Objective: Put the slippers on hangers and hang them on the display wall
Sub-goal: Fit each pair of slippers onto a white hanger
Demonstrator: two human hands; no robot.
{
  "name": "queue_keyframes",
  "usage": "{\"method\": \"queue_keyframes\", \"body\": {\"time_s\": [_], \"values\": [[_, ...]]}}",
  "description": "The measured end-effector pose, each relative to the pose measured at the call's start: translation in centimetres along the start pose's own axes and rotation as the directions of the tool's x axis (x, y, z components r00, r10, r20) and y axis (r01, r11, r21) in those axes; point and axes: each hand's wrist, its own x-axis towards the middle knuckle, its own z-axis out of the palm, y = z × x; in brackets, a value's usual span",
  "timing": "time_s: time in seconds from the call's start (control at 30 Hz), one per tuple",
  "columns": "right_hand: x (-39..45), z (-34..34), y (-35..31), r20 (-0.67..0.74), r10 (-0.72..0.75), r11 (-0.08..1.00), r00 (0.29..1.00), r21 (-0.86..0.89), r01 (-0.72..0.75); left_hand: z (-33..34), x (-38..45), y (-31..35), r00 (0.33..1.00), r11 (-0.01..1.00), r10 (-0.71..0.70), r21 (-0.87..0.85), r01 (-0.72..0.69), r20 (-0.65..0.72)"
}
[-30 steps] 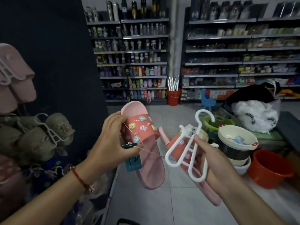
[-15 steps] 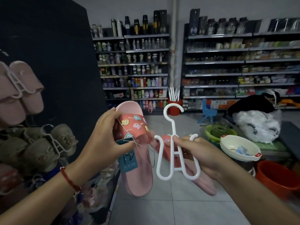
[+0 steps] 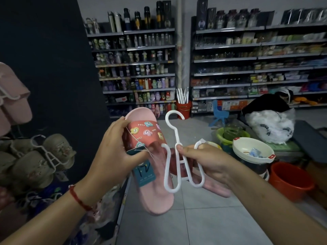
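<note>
Holding now: you have a pink slipper [image 3: 155, 188] in one hand and a white hanger [image 3: 177, 154] in the other, in front of you over the tiled floor [image 3: 203, 225].
Left hand [image 3: 113, 152]: your fingers and thumb are curled round the slipper's strap end; the strap carries small cartoon patches, and the heel points down toward 6 o'clock.
Right hand [image 3: 208, 160]: your thumb and fingers pinch the hanger at the base of its stem, closed on it; its hook stands up toward 12 o'clock, and its two loops hang down toward 6 o'clock.
Second slipper [image 3: 215, 188]: it lies behind your right hand and the hanger, toe end showing toward 5 o'clock; you cannot tell from this view what is holding it.
Tag [image 3: 144, 173]: a teal price tag hangs by thin string from the strap, just below your left thumb.
Hanger versus slipper: the left loop overlaps the first slipper's sole in this view; whether they touch is unclear.
Display wall [image 3: 44, 68]: dark panel at 9 to 11 o'clock, with hung slippers [image 3: 35, 161] on white hangers at its lower left.
Around you: shelves of bottles [image 3: 138, 68] at 12 o'clock, a red bucket [image 3: 290, 179] and a white bowl [image 3: 253, 151] at 3 o'clock.
</note>
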Motion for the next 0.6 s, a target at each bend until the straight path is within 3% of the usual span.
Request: {"method": "queue_keyframes", "body": {"time_s": [0.1,0.2,0.43,0.6], "values": [[0.5,-0.1,0.2,0.012,0.015,1.0,1.0,0.028,-0.015,0.2,0.0,-0.5,0.999,0.996,-0.048,-0.078,0.049,0.016],[1.2,0.1,0.0,-0.013,0.029,0.996,0.999,0.083,-0.028,0.1,-0.3,-0.8,0.991,0.996,-0.002,-0.086,0.013,0.131],[1.8,0.6,-2.1,-0.095,-0.015,0.989,0.995,0.144,0.028,-1.0,-1.3,-0.5,0.911,0.953,0.264,0.058,-0.296,0.318],[1.5,1.0,-3.4,-0.142,-0.178,0.977,0.974,0.092,0.192,-2.2,-1.1,-1.4,0.907,0.822,0.275,0.412,-0.394,0.32]]}}
